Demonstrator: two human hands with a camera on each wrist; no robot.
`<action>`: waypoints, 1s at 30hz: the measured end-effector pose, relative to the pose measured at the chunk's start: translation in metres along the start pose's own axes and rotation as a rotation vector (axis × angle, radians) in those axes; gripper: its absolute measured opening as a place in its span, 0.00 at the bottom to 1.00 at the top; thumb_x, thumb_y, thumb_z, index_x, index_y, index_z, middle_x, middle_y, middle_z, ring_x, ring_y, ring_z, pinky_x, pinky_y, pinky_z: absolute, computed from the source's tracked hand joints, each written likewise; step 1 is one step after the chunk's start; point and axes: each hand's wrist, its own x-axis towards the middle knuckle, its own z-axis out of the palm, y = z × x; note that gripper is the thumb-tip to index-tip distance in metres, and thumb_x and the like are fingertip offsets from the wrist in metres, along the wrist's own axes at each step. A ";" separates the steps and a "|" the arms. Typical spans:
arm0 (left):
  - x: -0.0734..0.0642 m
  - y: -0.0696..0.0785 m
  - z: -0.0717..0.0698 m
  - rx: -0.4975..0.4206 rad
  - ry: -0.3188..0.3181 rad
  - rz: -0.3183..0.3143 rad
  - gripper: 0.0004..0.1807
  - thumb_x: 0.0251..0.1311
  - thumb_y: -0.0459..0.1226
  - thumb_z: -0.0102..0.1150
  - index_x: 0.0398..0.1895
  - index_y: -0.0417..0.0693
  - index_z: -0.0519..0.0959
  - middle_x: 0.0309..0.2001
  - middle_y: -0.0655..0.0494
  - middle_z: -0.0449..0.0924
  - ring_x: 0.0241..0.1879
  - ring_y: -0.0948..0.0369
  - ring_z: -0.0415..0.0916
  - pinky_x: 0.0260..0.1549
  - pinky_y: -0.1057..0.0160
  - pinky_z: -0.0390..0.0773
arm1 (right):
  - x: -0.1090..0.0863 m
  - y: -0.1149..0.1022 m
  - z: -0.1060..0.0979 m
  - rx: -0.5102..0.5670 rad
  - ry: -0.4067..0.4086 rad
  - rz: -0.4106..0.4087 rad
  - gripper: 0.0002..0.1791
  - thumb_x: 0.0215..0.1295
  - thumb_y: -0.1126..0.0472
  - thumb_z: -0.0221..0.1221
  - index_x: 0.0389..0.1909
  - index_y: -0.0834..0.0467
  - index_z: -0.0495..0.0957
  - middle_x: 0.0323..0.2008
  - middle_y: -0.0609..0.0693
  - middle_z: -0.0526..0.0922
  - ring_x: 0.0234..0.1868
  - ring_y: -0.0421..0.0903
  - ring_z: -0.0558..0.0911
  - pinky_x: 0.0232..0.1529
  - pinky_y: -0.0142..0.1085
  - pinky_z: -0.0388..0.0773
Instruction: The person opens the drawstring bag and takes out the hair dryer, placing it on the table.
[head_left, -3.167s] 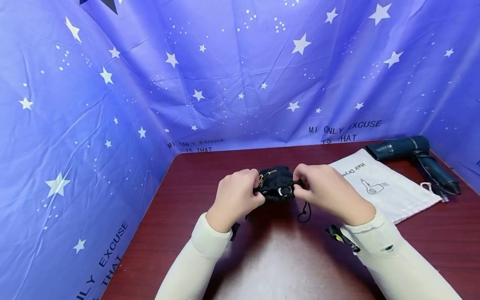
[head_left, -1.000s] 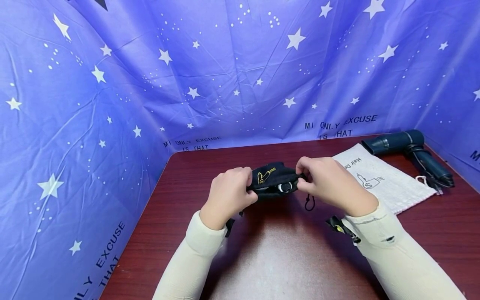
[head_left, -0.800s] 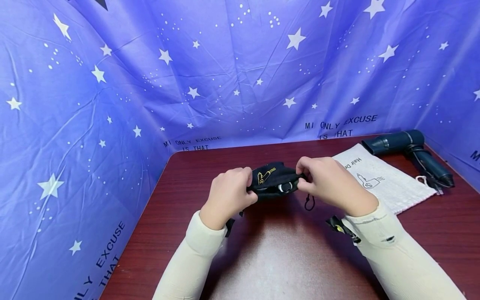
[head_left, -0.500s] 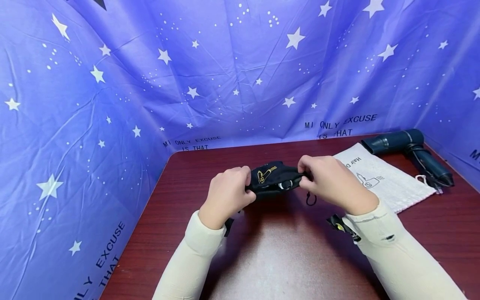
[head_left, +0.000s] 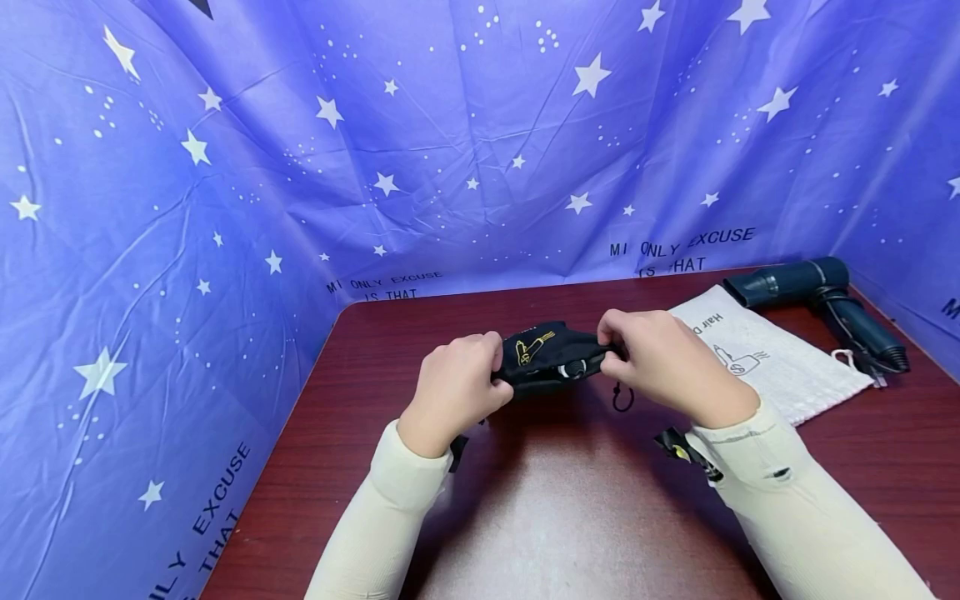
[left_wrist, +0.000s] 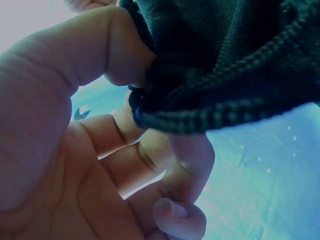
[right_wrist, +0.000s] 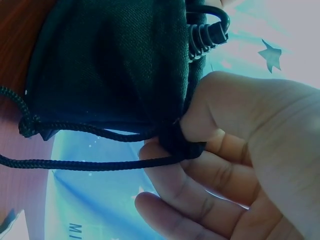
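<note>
A black drawstring pouch point(head_left: 551, 346) with a gold hair dryer print hangs between both hands over the table, its mouth partly spread toward me. The left hand point(head_left: 457, 383) pinches the left corner of the rim between thumb and fingers. At the opposite corner, the right hand point(head_left: 660, 358) pinches the rim where the drawstring point(right_wrist: 90, 164) comes out; the cord's loop dangles below. Inside the mouth shows a dark item with a pale ring point(head_left: 573, 368). In the right wrist view a ribbed cable end point(right_wrist: 207, 40) pokes out of the opening. The rest of the contents is hidden.
A white cloth bag point(head_left: 795, 375) printed "Hair Dryer" lies on the dark red table point(head_left: 360, 358) to the right, partly behind the right hand. A dark hair dryer point(head_left: 802, 283) lies at the back right corner, overlapping that bag. A purple star-patterned curtain point(head_left: 480, 150) surrounds the table.
Since the earliest frame the hands have drawn apart, stretching the pouch's rim wider and flatter, and the gold print shows more fully. In the last half second almost nothing moves.
</note>
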 end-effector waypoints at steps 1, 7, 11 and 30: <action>0.000 0.000 0.000 0.001 -0.001 -0.004 0.13 0.43 0.36 0.65 0.25 0.56 0.69 0.21 0.63 0.68 0.18 0.59 0.67 0.13 0.62 0.63 | 0.000 0.000 0.000 -0.003 0.000 0.005 0.09 0.50 0.65 0.67 0.30 0.50 0.78 0.20 0.40 0.73 0.23 0.41 0.70 0.27 0.37 0.67; 0.000 -0.001 -0.001 0.006 -0.010 -0.014 0.13 0.44 0.35 0.64 0.24 0.57 0.68 0.21 0.63 0.68 0.18 0.59 0.66 0.13 0.62 0.62 | 0.000 0.002 -0.001 -0.009 -0.005 0.025 0.09 0.51 0.65 0.67 0.29 0.49 0.77 0.19 0.40 0.71 0.22 0.42 0.69 0.26 0.37 0.65; 0.000 -0.001 -0.002 0.011 -0.009 -0.011 0.13 0.44 0.35 0.64 0.23 0.57 0.68 0.21 0.63 0.68 0.17 0.59 0.66 0.12 0.62 0.62 | 0.000 0.004 0.000 -0.007 -0.004 0.019 0.09 0.50 0.64 0.66 0.29 0.49 0.77 0.18 0.39 0.71 0.22 0.41 0.69 0.25 0.37 0.65; 0.001 0.001 0.002 0.081 -0.084 0.011 0.13 0.49 0.36 0.65 0.23 0.56 0.68 0.21 0.63 0.68 0.21 0.61 0.69 0.14 0.60 0.65 | 0.000 0.001 0.003 -0.031 -0.041 0.085 0.08 0.52 0.60 0.65 0.28 0.47 0.74 0.17 0.41 0.71 0.21 0.43 0.70 0.22 0.38 0.64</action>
